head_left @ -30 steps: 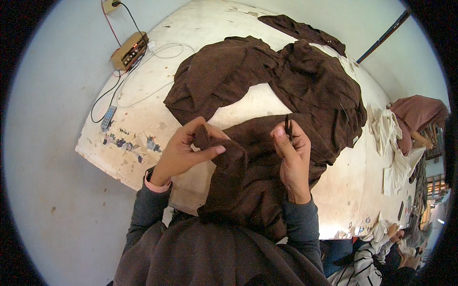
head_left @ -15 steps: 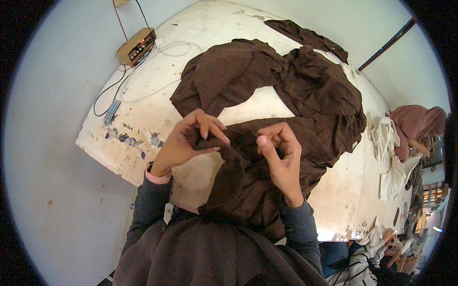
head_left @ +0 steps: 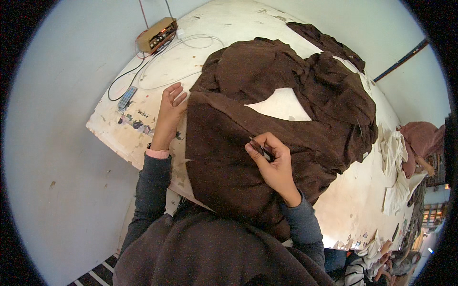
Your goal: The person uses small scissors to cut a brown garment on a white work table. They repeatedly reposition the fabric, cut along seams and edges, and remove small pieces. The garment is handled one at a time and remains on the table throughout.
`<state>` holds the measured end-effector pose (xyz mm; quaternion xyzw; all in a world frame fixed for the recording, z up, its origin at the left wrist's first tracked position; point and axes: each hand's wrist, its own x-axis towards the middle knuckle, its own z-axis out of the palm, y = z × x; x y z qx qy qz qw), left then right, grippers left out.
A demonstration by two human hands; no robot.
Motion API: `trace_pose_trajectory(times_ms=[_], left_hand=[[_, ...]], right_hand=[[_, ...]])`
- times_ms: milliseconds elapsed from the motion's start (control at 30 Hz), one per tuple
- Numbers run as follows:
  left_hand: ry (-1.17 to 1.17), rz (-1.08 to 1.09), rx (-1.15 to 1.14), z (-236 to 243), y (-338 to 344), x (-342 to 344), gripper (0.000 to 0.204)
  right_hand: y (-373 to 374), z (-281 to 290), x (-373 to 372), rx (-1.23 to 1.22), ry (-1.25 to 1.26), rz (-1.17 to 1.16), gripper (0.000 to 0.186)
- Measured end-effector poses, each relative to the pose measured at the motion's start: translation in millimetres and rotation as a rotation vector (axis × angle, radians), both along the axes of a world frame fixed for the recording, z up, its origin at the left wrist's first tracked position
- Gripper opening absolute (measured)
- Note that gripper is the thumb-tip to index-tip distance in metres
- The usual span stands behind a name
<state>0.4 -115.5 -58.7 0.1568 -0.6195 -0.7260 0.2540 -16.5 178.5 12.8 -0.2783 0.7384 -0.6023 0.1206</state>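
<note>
Here we have the pale table (head_left: 343,205) beneath our hands, brown cloth (head_left: 229,138) lying under our right hand (head_left: 273,166) and just right of our left hand (head_left: 170,109); our left's loosely spread, our right pinches a small dark tool (head_left: 258,147)

Looks down from the wearer's head in a wide fisheye sweep, close above both hands (head_left: 275,167), facing outward across the table (head_left: 343,200) toward the far wall (head_left: 374,35).
</note>
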Motion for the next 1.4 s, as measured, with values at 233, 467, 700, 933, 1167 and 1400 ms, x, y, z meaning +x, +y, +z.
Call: trace_pose_trajectory(times_ms=[233, 467, 700, 933, 1167, 1400], left_hand=[[-0.256, 0.062, -0.399, 21.3, -25.0, 57.4, 0.036], [-0.33, -0.083, -0.891, 23.8, -7.1, 80.2, 0.019], [-0.313, -0.137, -0.987, 6.4, 7.3, 62.1, 0.015], [-0.45, -0.046, -1.07, -10.6, -26.3, 60.4, 0.013], [-0.37, 0.032, -0.93, 2.1, -15.9, 59.1, 0.019], [-0.452, -0.003, -0.995, -3.9, 12.3, 45.8, 0.022]], right_hand=[[3.5, 4.9, -10.7, 0.322, 0.196, 0.203, 0.015], [-42.7, 17.2, -43.6, 0.23, 0.085, 0.289, 0.022], [-84.7, -54.0, -59.2, 0.166, -0.122, 0.274, 0.025], [-81.1, -76.0, -65.9, 0.147, -0.343, 0.18, 0.025], [-79.1, -87.2, -64.0, 0.166, -0.23, 0.21, 0.025], [-79.6, -91.5, -63.5, 0.141, -0.221, 0.212, 0.022]])
